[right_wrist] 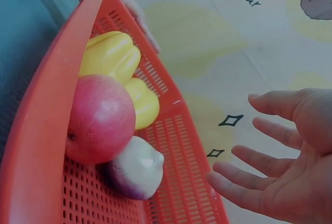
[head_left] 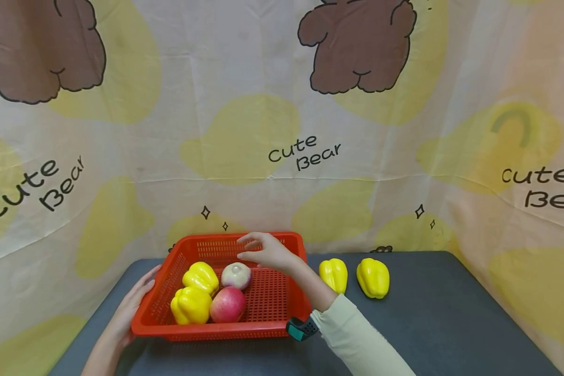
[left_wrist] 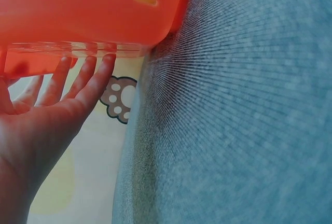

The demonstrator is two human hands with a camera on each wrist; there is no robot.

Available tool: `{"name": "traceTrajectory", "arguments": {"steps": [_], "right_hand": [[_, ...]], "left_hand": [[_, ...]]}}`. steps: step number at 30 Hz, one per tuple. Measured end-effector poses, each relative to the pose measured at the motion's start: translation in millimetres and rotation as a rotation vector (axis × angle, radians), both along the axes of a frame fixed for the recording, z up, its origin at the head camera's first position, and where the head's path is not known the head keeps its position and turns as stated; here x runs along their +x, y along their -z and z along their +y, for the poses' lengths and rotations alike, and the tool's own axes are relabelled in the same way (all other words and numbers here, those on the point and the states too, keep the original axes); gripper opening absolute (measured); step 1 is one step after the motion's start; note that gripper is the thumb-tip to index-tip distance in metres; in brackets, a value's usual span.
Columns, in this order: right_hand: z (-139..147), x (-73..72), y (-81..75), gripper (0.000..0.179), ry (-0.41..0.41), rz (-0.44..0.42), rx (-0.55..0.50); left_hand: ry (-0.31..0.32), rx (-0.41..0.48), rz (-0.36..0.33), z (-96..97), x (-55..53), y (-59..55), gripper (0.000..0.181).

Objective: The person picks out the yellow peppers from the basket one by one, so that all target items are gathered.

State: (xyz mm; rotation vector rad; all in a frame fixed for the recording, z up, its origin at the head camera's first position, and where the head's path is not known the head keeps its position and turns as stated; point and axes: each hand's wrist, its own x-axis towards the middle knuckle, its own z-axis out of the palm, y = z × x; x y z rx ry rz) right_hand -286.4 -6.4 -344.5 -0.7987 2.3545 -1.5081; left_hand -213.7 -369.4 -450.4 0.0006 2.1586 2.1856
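Note:
My left hand point(head_left: 129, 312) rests along the left outer side of a red plastic basket point(head_left: 225, 330). In the left wrist view, its straight fingers point(left_wrist: 93, 81) reach up to the basket's slotted wall. My right hand point(head_left: 267, 252), empty, hovers over the back part of the basket with fingers spread and slightly bent. Inside, on the left, are a yellow bell pepper point(head_left: 191, 306) and another yellow bell pepper point(head_left: 201, 277) behind it. Beside them sit a pinkish-red round fruit point(head_left: 228, 305) and a white-and-purple round vegetable point(right_wrist: 139, 168), close together.
Right of the basket, a yellow bell pepper point(head_left: 333, 275) lies partly behind my right forearm. Another yellow bell pepper point(head_left: 373, 278) lies farther right on the dark grey table point(head_left: 432, 313). A printed bear cloth point(head_left: 244, 156) hangs behind and at both sides.

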Motion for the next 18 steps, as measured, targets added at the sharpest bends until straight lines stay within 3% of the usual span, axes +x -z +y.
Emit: {"name": "traceTrajectory", "arguments": {"steps": [8,18], "right_hand": [[-15.9,-1.4,-2.1,0.036,-0.007,0.017,0.038],[-38.3,-7.9,-1.1,0.039,-0.034,0.025,0.047]], "left_hand": [[-0.012,-0.012,-0.022,0.4,-0.7,-0.4,0.064],[0.001,0.001,0.002,0.0,-1.4,1.0,0.063]]}}
